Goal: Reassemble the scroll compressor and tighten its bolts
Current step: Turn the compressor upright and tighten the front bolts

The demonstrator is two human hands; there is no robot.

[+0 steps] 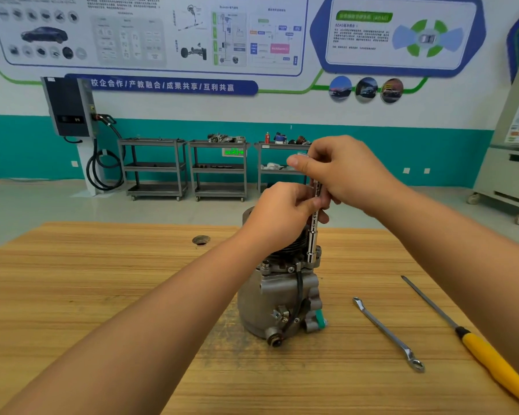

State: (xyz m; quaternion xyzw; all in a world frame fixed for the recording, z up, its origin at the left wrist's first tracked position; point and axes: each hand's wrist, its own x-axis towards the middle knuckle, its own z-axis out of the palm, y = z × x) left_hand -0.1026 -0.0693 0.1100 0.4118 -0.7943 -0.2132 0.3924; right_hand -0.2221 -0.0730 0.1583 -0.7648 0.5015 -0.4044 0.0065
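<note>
Two hands on upright socket driver (312,244): left hand (282,211) pinches shaft, right hand (339,172) grips top. Socket sits on upper flange of scroll compressor (279,298), upright mid tabletop (102,280). At right lie spanner (387,333), screwdriver (489,360).

Matt cast-metal compressor (277,298); grained wood table (102,280).

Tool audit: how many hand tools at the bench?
3. Chrome socket driver, held by left hand and right hand, upright on the grey metal compressor; silver ring spanner on the wooden table right of it; yellow-handled screwdriver further right. Others may be hidden.
</note>
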